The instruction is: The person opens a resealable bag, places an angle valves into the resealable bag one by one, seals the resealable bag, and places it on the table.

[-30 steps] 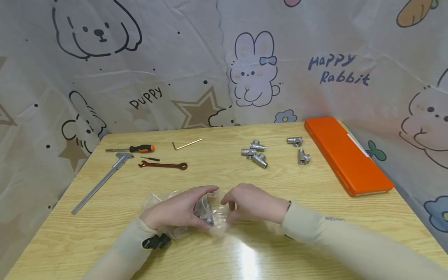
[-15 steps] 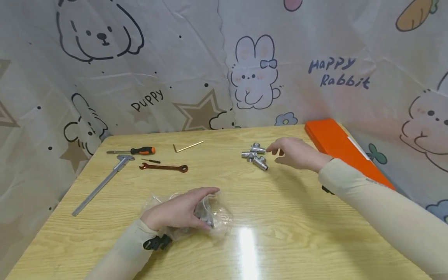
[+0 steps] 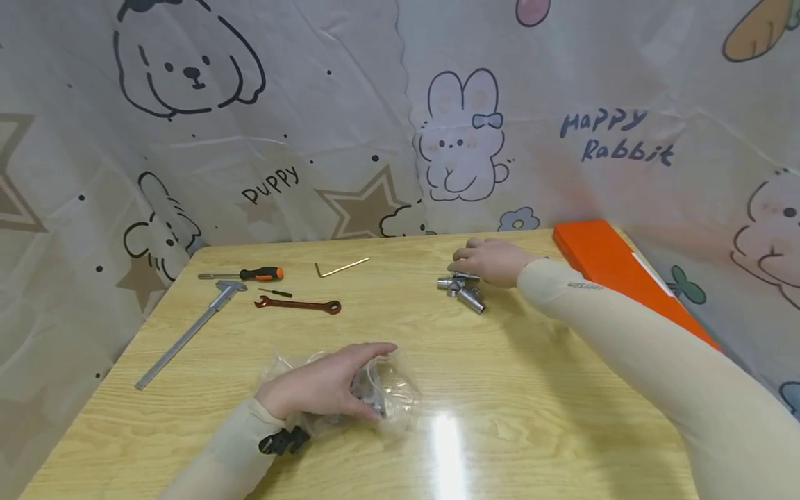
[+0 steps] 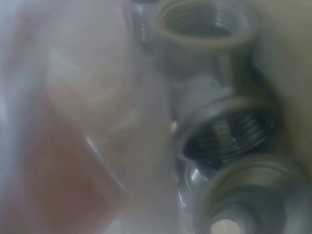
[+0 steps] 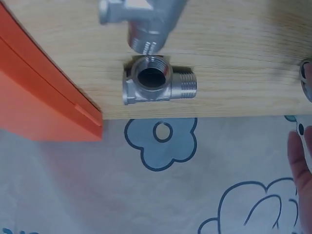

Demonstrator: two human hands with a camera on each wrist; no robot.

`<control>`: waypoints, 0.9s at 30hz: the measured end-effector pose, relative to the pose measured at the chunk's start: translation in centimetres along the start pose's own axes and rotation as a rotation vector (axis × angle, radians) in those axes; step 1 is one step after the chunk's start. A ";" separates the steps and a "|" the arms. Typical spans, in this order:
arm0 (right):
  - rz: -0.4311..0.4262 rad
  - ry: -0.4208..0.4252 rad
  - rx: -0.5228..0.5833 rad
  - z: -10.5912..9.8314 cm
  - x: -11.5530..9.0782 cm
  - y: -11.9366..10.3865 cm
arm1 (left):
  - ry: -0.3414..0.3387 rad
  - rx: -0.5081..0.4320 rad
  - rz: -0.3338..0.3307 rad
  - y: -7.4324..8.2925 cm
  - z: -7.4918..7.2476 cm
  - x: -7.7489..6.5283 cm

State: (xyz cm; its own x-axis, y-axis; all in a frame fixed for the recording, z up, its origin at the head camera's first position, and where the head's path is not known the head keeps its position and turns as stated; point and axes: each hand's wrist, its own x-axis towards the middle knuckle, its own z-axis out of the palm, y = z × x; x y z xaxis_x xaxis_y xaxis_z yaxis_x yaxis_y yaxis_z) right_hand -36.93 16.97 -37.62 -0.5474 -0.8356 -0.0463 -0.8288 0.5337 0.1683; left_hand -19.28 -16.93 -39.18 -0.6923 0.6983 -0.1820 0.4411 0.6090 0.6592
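My left hand (image 3: 321,387) grips a clear plastic bag (image 3: 394,397) near the table's front, fingers over it and thumb under. Threaded metal fittings (image 4: 222,131) inside the bag fill the left wrist view, blurred. My right hand (image 3: 490,260) is stretched to the far side, with loosely bent fingers lying over a small cluster of silver tee fittings (image 3: 465,295). None of them is lifted. The right wrist view shows a tee fitting (image 5: 156,80) by the table's back edge, another blurred one (image 5: 141,19) and one fingertip (image 5: 300,156).
An orange box (image 3: 594,253) lies along the right edge, close to my right arm. At the back left are a screwdriver (image 3: 250,274), a metal caliper (image 3: 187,333), a brown wrench (image 3: 296,304) and a hex key (image 3: 340,266). Printed cloth walls stand round the wooden table (image 3: 531,389).
My right hand left the bag and reached to the far right, arriving over the cluster of tee fittings. My left hand stayed on the bag.
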 end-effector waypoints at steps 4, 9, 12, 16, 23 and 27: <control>-0.011 -0.043 -0.024 0.3 0.8 0.1 | -0.008 -0.003 -0.002 0.0 0.1 0.0; -0.041 -0.064 -0.091 0.1 1.2 0.0 | -0.009 -0.012 -0.009 0.1 0.0 0.0; -0.071 -0.061 -0.146 0.2 1.4 0.1 | -0.009 -0.012 -0.016 0.1 0.0 0.0; -0.083 -0.029 -0.199 0.3 1.2 0.5 | -0.007 -0.009 -0.019 0.1 0.1 0.0; 0.139 0.141 0.098 -1.1 -0.6 0.6 | -0.004 0.004 -0.023 0.1 0.3 -0.1; 0.278 0.269 0.251 -3.1 -2.4 -0.6 | 0.009 0.021 -0.014 0.1 0.1 -0.1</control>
State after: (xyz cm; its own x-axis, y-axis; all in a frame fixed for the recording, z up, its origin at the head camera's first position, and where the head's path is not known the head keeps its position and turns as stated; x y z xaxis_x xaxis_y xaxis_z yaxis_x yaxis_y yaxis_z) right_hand -34.75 18.24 -34.54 -0.7305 -0.6430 0.2301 -0.6757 0.7294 -0.1067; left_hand -19.08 -16.91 -39.12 -0.7032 0.6866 -0.1846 0.4431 0.6263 0.6415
